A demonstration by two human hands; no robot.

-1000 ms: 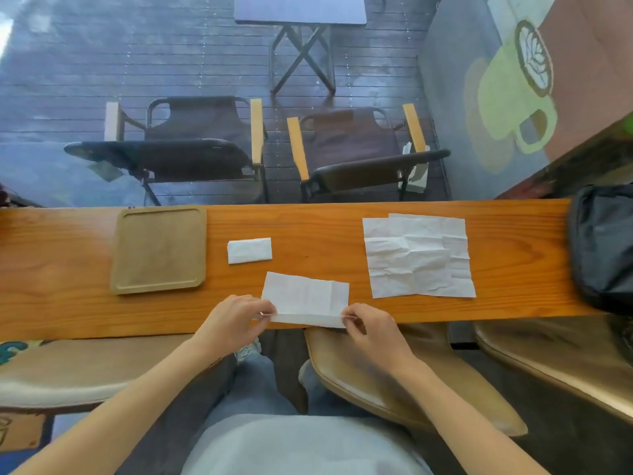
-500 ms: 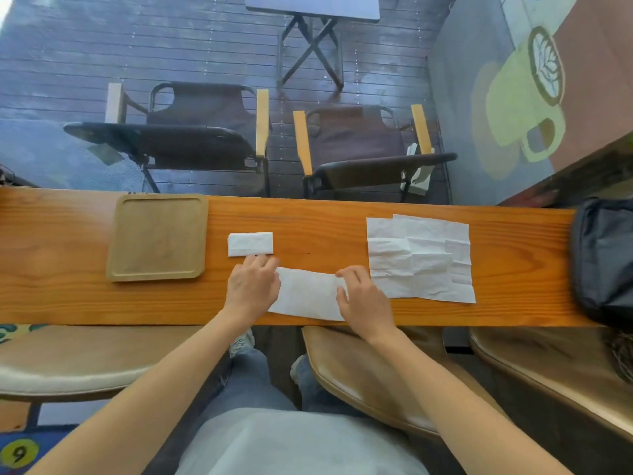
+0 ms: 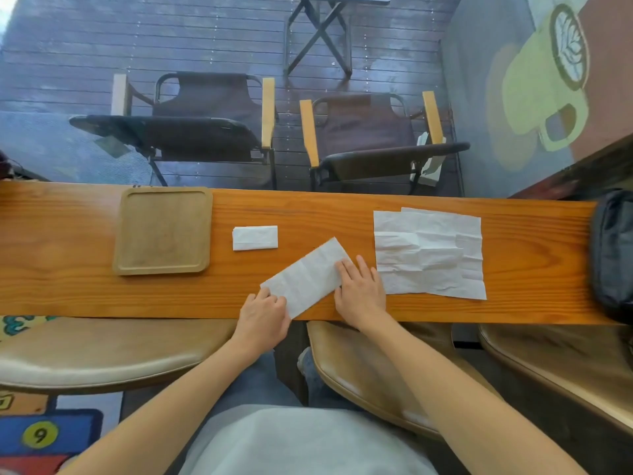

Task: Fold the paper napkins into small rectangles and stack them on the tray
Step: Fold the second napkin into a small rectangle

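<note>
Napkin in work (image 3: 306,277): thin white paper, folded to a long strip; it lies slanted on the worktop near the front edge, its far end pointing up to the right.
Left hand (image 3: 263,317): fingers bent, pinching the near left corner of the strip; the corner itself is covered by the fingers.
Right hand (image 3: 359,291): open, fingers spread flat, pressing on the right end of the strip; it holds nothing.
Folded napkin (image 3: 255,237): small white rectangle with soft layered edges, lying flat between the tray and the strip, apart from both.
Open napkins (image 3: 430,252): flat square sheets with many creases, just beside the right hand; at least two sheets, one over the other, the exact number is hard to tell.
Tray (image 3: 163,230): pale wood, square with round corners and a low rim, at the left on the worktop; no napkin on it.
Worktop (image 3: 68,262): long orange-brown plank with clear grain, glossy.
Bag (image 3: 613,252): dark, soft fabric, on the right end of the worktop, cut off by the frame edge.
</note>
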